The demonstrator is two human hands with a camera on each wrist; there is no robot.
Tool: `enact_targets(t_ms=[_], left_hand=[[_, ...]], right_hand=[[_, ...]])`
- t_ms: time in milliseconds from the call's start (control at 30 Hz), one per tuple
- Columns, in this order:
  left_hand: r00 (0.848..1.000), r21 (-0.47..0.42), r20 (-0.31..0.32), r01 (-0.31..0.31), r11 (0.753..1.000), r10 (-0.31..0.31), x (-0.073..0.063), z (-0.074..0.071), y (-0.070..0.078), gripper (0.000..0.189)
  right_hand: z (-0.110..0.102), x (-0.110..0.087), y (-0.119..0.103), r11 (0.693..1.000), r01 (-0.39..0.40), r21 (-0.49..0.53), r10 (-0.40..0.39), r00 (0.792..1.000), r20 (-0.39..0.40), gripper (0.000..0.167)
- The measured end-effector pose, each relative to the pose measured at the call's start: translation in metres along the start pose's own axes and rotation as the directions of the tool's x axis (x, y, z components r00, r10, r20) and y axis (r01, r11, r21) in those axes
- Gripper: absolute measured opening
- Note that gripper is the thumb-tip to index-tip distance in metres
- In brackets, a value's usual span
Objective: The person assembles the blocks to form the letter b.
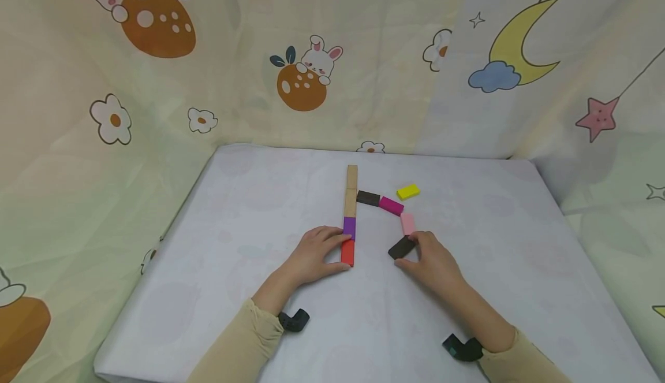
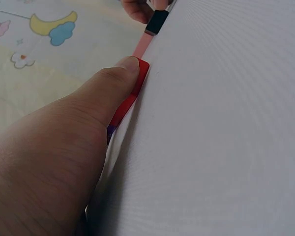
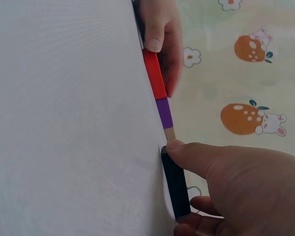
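Note:
A straight column on the white table runs from two tan wooden blocks [image 1: 351,189] through a purple block [image 1: 350,227] to a red block [image 1: 347,253] at the near end. My left hand [image 1: 314,255] holds the red block, thumb at its near end and a fingertip by the purple joint. With thumb and fingers, my right hand [image 1: 433,261] pinches a black block [image 1: 402,247], which lies slanted, its upper end close to a pink block [image 1: 407,224]. From the column's right side, another black block [image 1: 368,198] and a magenta block [image 1: 391,205] curve toward the pink one.
A loose yellow block [image 1: 408,192] lies beyond the curve, apart from the others. The white-covered table [image 1: 223,198] has a printed cloth [image 1: 384,82] hanging behind it and at the sides. A small black device [image 1: 295,320] sits at each wrist.

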State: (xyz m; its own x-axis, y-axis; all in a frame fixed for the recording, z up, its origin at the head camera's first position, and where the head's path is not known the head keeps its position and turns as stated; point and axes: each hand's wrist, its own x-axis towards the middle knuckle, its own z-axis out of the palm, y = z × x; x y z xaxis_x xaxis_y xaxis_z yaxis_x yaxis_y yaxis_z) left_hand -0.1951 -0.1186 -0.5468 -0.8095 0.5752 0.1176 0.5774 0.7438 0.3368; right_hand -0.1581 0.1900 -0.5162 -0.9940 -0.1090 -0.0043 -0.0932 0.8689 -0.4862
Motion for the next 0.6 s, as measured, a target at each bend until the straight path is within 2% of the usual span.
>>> enact_targets(t_ms=[600], left_hand=[[1.0,-0.005,0.004,0.008,1.0,-0.008,-0.0009,0.0002,0.0007,0.069]], right_hand=[[0.0025,0.0004,0.0021,1.0,0.021,0.008,-0.021,1.0,-0.015,0.068]])
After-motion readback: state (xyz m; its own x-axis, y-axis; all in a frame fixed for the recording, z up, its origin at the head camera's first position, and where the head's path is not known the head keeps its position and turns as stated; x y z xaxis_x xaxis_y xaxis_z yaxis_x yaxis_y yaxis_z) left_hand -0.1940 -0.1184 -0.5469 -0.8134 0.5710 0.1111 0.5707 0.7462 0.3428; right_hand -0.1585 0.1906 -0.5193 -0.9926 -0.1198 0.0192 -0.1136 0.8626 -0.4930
